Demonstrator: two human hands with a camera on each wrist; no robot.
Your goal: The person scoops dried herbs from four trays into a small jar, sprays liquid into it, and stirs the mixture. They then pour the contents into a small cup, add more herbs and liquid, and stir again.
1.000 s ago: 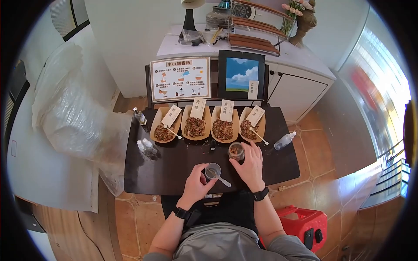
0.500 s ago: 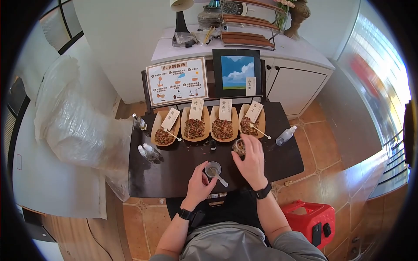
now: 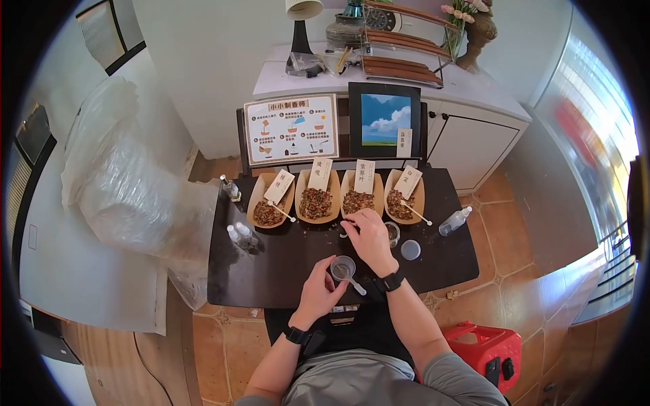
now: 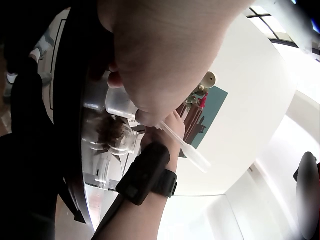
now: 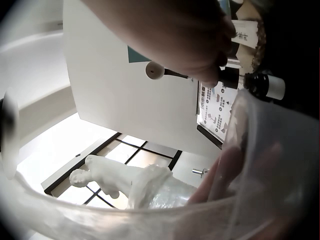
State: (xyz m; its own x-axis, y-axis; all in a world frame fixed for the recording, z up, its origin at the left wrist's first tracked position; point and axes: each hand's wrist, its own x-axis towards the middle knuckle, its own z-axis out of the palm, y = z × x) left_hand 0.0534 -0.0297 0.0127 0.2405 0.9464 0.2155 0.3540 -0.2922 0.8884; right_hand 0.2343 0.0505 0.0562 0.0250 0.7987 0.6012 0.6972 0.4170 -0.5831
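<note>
My left hand (image 3: 319, 291) grips a small clear plastic cup (image 3: 336, 271) near the front of the table; a white plastic spoon (image 3: 356, 286) leans out over its rim, and this spoon (image 4: 189, 149) shows larger in the left wrist view. Farther forward, my right hand (image 3: 371, 238) pinches a black cap (image 5: 229, 78) at the top of a small black bottle (image 5: 270, 86) with a white label. From above, the fingers mostly hide that bottle. Beside the right hand stands a glass jar (image 4: 121, 141) with dried material inside, and a round translucent lid (image 3: 410, 250) lies to its right.
Behind the hands, paper trays (image 3: 303, 215) of dried flakes stand in a row with label cards, two with small white spoons. Spray bottles (image 3: 242, 237) stand left, another bottle (image 3: 455, 220) right. A picture sheet (image 3: 291, 128) leans behind the trays. A red stool (image 3: 484, 352) is at the right.
My right hand has let go of the glass jar and moved left to the small black bottle. The round lid has come into sight. My left hand still holds the cup.
</note>
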